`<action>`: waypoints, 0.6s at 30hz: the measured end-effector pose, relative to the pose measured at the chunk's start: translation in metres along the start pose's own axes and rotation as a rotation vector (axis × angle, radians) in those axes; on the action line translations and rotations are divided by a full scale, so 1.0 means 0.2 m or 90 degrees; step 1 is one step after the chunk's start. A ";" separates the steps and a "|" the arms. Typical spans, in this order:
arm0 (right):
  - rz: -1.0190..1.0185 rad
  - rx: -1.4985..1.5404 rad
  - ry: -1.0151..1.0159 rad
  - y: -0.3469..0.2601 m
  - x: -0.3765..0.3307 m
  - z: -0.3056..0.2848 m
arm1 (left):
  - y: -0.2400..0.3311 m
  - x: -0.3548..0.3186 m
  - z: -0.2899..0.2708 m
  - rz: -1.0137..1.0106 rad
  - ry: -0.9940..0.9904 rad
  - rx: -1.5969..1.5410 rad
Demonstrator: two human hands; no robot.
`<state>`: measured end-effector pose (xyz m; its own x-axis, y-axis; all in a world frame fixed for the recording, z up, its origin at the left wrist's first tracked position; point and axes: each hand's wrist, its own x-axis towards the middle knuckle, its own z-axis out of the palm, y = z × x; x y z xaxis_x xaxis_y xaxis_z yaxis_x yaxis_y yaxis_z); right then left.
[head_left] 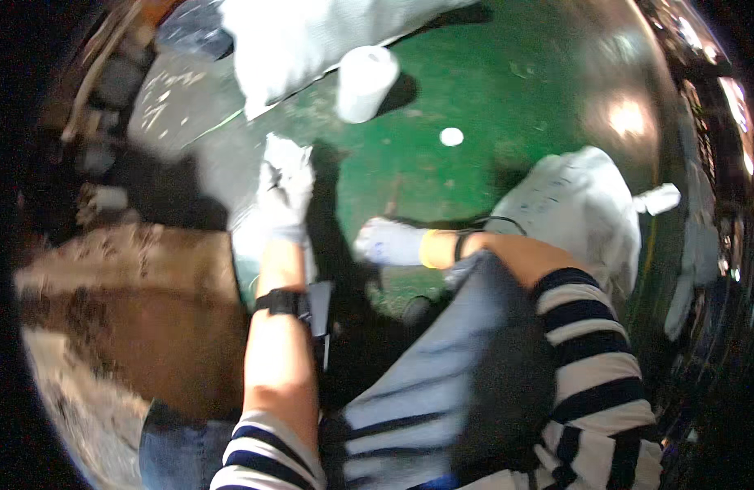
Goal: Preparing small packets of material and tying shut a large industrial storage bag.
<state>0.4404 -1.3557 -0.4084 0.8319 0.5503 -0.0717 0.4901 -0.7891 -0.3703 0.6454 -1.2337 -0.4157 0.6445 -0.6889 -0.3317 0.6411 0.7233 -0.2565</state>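
My left hand (287, 192), in a white work glove, reaches forward over the dark edge of the green floor. Its fingers are blurred, and whether the pale shape at their tips is glove or a held thing cannot be made out. Nearer to me, my right hand (389, 242), also in a white glove with a yellow cuff, is held low over the floor with its fingers curled in. What it grips, if anything, is hidden. Ahead of both hands stands a white cylinder (366, 86), and a small white round piece (451, 136) lies to its right.
A large white sack (299, 49) lies at the far side, beside a dark bag (193, 31). Another white sack (569, 192) stands by my right forearm. To my left is a brown cardboard box (148, 302). Green floor (491, 90) stretches between the sacks.
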 end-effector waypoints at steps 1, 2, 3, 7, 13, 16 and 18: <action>0.049 -0.012 -0.122 -0.05 0.08 -0.08 | 0.11 -0.04 -0.02 0.082 0.088 0.035; 0.217 -0.044 -0.313 -0.08 0.17 -0.15 | 0.20 -0.06 -0.01 0.043 0.146 0.011; 0.430 -0.038 -0.237 -0.10 0.18 -0.16 | 0.23 -0.06 -0.01 0.062 0.101 -0.017; 0.697 0.043 -0.202 -0.02 0.02 -0.15 | 0.14 -0.03 0.00 0.087 0.063 0.011; 0.634 0.132 -0.106 -0.06 0.19 -0.11 | 0.17 -0.03 -0.07 0.047 -0.030 -0.047; 0.577 0.043 -0.076 -0.10 0.29 -0.06 | 0.21 -0.03 -0.08 0.085 0.042 0.049; 0.497 0.032 -0.087 -0.12 0.31 -0.11 | 0.19 -0.06 -0.09 0.010 -0.100 -0.138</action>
<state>0.4851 -1.3083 -0.3830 0.8895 -0.1256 -0.4394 -0.2365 -0.9493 -0.2074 0.6547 -1.1978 -0.4390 0.7216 -0.6638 -0.1967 0.5369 0.7159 -0.4464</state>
